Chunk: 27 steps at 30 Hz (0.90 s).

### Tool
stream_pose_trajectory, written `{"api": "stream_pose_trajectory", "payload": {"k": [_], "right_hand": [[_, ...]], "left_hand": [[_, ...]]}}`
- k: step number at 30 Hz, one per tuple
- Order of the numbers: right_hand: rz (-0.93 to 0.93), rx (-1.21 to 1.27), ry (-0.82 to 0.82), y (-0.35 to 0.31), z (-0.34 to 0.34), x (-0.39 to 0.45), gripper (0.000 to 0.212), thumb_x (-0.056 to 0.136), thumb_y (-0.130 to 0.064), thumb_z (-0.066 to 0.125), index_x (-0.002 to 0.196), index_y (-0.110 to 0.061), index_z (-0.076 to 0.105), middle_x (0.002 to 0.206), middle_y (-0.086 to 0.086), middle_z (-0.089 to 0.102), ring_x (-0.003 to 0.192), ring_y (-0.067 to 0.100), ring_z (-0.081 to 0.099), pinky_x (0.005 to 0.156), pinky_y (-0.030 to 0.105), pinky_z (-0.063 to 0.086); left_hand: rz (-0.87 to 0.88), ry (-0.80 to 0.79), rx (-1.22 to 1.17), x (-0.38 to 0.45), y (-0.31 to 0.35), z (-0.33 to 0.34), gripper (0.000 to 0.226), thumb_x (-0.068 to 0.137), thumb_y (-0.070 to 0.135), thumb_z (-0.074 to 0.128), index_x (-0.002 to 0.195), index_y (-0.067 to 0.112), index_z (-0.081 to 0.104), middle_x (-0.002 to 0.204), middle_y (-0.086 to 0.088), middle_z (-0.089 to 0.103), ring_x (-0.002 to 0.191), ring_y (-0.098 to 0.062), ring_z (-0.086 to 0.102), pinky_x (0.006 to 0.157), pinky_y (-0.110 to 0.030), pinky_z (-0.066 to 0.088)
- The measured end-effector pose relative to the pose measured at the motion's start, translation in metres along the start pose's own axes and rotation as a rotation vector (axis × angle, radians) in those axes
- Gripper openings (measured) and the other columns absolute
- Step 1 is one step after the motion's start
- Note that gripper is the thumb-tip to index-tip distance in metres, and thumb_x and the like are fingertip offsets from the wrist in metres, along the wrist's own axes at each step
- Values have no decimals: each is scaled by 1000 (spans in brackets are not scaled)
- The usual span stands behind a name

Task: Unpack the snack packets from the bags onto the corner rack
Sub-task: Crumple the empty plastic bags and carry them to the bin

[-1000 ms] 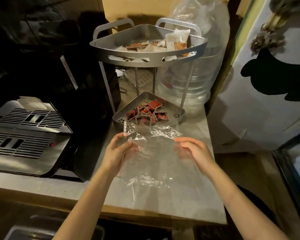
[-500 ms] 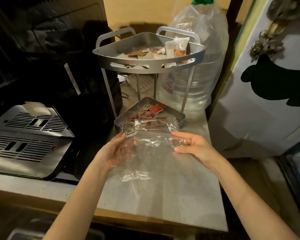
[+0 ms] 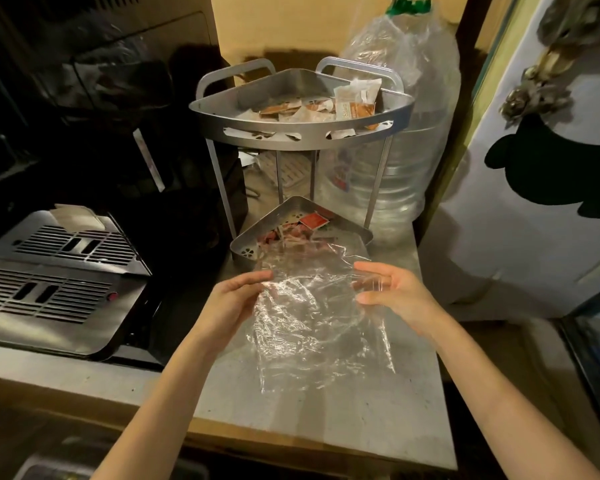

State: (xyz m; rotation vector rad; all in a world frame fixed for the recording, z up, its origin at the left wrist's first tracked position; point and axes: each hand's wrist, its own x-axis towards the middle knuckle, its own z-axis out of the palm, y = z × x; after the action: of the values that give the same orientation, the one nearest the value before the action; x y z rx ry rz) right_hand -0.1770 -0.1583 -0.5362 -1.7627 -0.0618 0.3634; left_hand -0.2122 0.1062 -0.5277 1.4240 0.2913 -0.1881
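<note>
An empty clear plastic bag (image 3: 312, 317) is stretched between my two hands above the counter. My left hand (image 3: 236, 296) grips its left edge and my right hand (image 3: 388, 289) pinches its right edge. Just beyond it stands the metal two-tier corner rack (image 3: 302, 140). Red snack packets (image 3: 312, 221) lie in the lower tray (image 3: 246, 249), partly hidden behind the bag's top edge. White and orange packets (image 3: 355, 103) fill the upper tray.
A large clear water bottle (image 3: 409, 140) wrapped in plastic stands behind the rack on the right. A metal machine with slotted grilles (image 3: 52, 271) sits at the left. The grey counter (image 3: 326, 420) ends at its front edge below my forearms. A white door (image 3: 534, 220) is at right.
Both hands have kept hold of the bag and lifted it slightly toward the lower tray, with the right hand shifting its pinch on the edge. My view has tilted a little upward.
</note>
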Motion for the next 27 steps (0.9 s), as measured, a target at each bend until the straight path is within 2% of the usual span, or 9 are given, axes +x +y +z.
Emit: {"api": "stream_pose_trajectory", "payload": {"k": [4, 6, 10, 14, 16, 20, 23, 25, 27], "right_hand": [[19, -113, -19, -1, 0, 2, 62, 67, -1, 77, 119, -28, 59, 106, -1, 69, 93, 8, 67, 83, 21, 52], [21, -177, 0, 0, 2, 3, 64, 64, -1, 78, 117, -32, 59, 110, 4, 68, 99, 13, 65, 91, 31, 52], [-20, -228, 126, 5, 9, 6, 46, 64, 0, 78, 89, -37, 66, 97, 18, 71, 83, 17, 66, 84, 35, 55], [-121, -412, 255, 5, 17, 7, 14, 72, -7, 76, 79, -19, 71, 86, -8, 58, 82, 14, 60, 69, 6, 44], [-147, -573, 267, 3, 17, 5, 5, 76, -15, 72, 81, -16, 71, 94, -7, 51, 94, 11, 49, 71, 8, 36], [-210, -998, 200, -4, 15, 4, 22, 79, -26, 65, 101, -22, 64, 141, -1, 39, 134, 18, 23, 108, 35, 22], [-286, -1189, -7, -15, 20, 5, 65, 75, -37, 64, 134, -25, 39, 154, -1, 21, 143, 18, 9, 118, 41, 0], [-287, -1157, -108, -22, 27, 5, 79, 75, -38, 64, 142, -27, 26, 151, -1, 30, 140, 21, 25, 117, 44, 14], [-241, -1063, -135, -28, 31, 5, 69, 77, -34, 62, 139, -26, 33, 137, 2, 51, 124, 24, 49, 102, 44, 40]], "left_hand": [[76, 7, 282, 3, -6, 1, 50, 77, 1, 68, 122, 19, 56, 113, 2, 61, 95, -10, 60, 80, -17, 50], [126, 70, 427, 4, -6, 7, 61, 73, 2, 72, 129, 14, 50, 100, 7, 62, 86, -3, 59, 65, -6, 48], [262, 233, 806, 7, -7, 15, 50, 74, 13, 74, 121, 10, 58, 74, 9, 58, 64, 2, 52, 57, -8, 43], [429, 287, 896, 6, -7, 19, 20, 77, 14, 71, 95, 6, 69, 80, 1, 64, 67, 4, 50, 58, -3, 39], [471, 307, 953, 7, -8, 19, 19, 78, 17, 70, 93, 7, 69, 91, -3, 60, 77, -6, 50, 67, -11, 37], [553, 273, 1093, 9, -8, 16, 19, 76, 23, 71, 91, 11, 71, 111, -4, 48, 106, -14, 40, 86, -22, 33], [627, 125, 1191, 7, 0, 18, 11, 77, 25, 71, 85, 18, 69, 125, -1, 53, 123, -17, 41, 102, -36, 34], [644, -1, 1150, 5, 7, 21, 8, 80, 24, 68, 87, 22, 65, 118, 5, 60, 114, -7, 49, 101, -32, 38], [606, -61, 1052, 1, 14, 24, 12, 82, 23, 65, 92, 28, 60, 103, 14, 62, 94, 9, 52, 89, -17, 42]]}}
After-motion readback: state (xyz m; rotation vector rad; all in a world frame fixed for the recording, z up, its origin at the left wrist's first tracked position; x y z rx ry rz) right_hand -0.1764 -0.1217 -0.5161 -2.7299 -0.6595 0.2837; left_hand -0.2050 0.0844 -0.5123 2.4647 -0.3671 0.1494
